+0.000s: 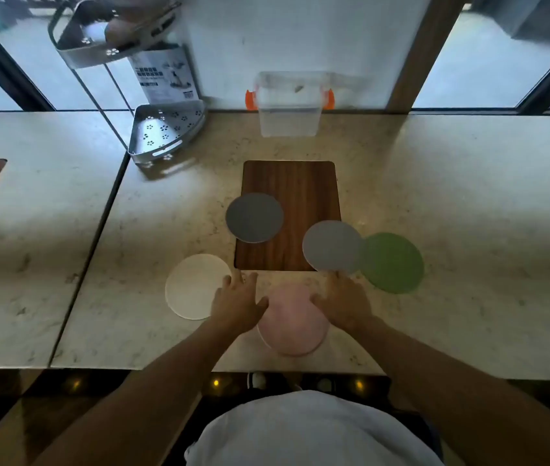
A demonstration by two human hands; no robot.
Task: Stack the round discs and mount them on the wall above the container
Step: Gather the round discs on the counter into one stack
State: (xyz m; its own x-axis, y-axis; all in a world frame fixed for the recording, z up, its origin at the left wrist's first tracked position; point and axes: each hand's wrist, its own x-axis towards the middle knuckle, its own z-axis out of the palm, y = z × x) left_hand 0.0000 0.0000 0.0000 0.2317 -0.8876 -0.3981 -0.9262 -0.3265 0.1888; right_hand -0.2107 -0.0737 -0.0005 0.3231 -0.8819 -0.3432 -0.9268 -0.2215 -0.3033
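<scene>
Several round discs lie flat on the marble counter. A pink disc point(295, 322) sits nearest me, between my two hands. My left hand point(237, 301) rests open at its left edge, partly over a white disc point(192, 286). My right hand point(344, 299) lies open at the pink disc's right edge, fingertips near a light grey disc point(332, 246). That grey disc overlaps a green disc point(394, 263). A dark grey disc point(254, 217) lies on the wooden board's left edge. The clear container point(289, 109) with orange clips stands against the white wall point(300, 35).
A wooden board point(300, 193) is set into the counter point(451, 196) ahead of my hands. A grey two-tier corner rack point(166, 136) stands at the back left with a printed card point(166, 75) behind it. Windows flank the wall panel.
</scene>
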